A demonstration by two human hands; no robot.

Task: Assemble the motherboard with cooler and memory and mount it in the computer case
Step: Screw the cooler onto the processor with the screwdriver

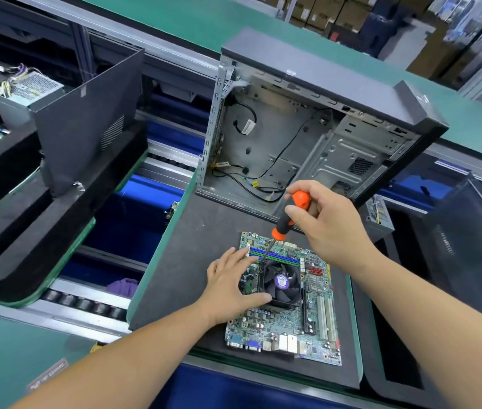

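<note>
Orange-handled screwdriver (291, 215) gripped in right hand (326, 222), left hand (230, 286) spread, fingers straight, on cooler (282, 283), motherboard (316, 320) beneath

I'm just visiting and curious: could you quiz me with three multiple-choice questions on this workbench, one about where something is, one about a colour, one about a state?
1. Where does the motherboard lie?
A. inside the case
B. on the dark mat in front of the case
C. on the rollers

2. The screwdriver handle is:
A. orange and black
B. blue
C. yellow

3. The computer case is:
A. closed
B. open, with no board inside
C. open, with a board mounted

Answers: 1 B, the mat surrounds it; 2 A, seen in the right hand; 3 B, only cables inside.
</note>
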